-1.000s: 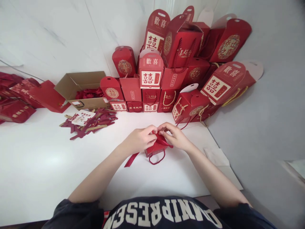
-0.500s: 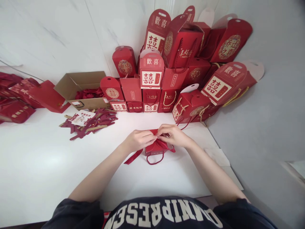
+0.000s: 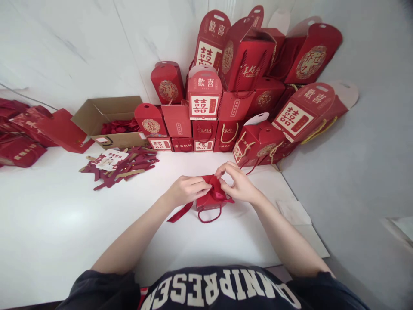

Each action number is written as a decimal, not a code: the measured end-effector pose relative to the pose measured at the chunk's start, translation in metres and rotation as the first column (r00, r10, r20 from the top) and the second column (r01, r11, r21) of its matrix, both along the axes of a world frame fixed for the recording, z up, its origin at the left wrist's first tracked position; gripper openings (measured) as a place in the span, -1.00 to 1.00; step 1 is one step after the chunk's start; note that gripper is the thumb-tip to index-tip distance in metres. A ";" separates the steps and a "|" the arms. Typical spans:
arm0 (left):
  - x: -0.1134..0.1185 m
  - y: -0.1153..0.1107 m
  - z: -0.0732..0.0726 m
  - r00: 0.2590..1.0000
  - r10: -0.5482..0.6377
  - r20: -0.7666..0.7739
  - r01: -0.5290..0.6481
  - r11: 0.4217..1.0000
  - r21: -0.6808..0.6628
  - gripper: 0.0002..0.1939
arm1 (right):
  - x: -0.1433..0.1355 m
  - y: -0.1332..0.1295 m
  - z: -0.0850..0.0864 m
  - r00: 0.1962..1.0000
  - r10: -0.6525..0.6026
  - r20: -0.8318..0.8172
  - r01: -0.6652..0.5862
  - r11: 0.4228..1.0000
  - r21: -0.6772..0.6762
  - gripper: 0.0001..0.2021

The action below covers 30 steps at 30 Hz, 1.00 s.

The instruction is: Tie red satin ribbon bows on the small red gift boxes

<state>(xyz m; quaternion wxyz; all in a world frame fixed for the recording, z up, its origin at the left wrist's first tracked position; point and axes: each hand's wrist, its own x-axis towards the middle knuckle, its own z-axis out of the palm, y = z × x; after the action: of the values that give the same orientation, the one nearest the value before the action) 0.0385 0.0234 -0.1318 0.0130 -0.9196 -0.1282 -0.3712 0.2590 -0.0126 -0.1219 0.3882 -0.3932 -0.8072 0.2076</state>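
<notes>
A small red gift box (image 3: 206,200) with a twisted cord handle (image 3: 209,221) stands on the white table in front of me. Across its top lies a red satin ribbon (image 3: 220,196), gathered in folds at the middle, and one tail hangs off the left side onto the table. My left hand (image 3: 193,189) is closed, its thumb and fingertips pinching the ribbon at the middle of the box top. Over the right part of the box my right hand (image 3: 237,184) is raised, with thumb and index finger apart and nothing visible between them.
Stacked red gift boxes (image 3: 205,99) fill the back against the wall. Left of them stands an open cardboard box (image 3: 122,140) holding red ribbon, with a pile of dark red strips (image 3: 135,165) before it. Red bags (image 3: 69,133) lie at far left.
My right hand has let go of the ribbon and moved slightly right, its fingers opening. My left hand has kept its pinch at the middle of the box.
</notes>
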 end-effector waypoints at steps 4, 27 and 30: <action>0.000 0.001 0.000 1.000 -0.005 -0.003 0.005 1.000 -0.012 -0.92 | -0.002 0.001 0.001 0.989 0.147 0.013 -0.146 0.987 -0.069 -0.74; 0.000 -0.002 0.001 1.000 -0.024 -0.014 0.024 0.998 -0.051 -0.91 | -0.014 0.008 -0.001 0.993 0.071 0.092 -0.071 0.997 -0.006 -0.82; 0.000 -0.003 0.003 0.999 -0.029 -0.022 0.027 0.998 -0.055 -0.91 | -0.012 0.011 -0.004 0.986 -0.143 0.087 0.133 0.985 0.110 -0.83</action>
<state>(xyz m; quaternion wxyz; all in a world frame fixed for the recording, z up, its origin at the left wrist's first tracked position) 0.0388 0.0203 -0.1288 -0.0161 -0.9254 -0.1253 -0.3574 0.2474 -0.0017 -0.1260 0.3831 -0.4368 -0.8052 0.1190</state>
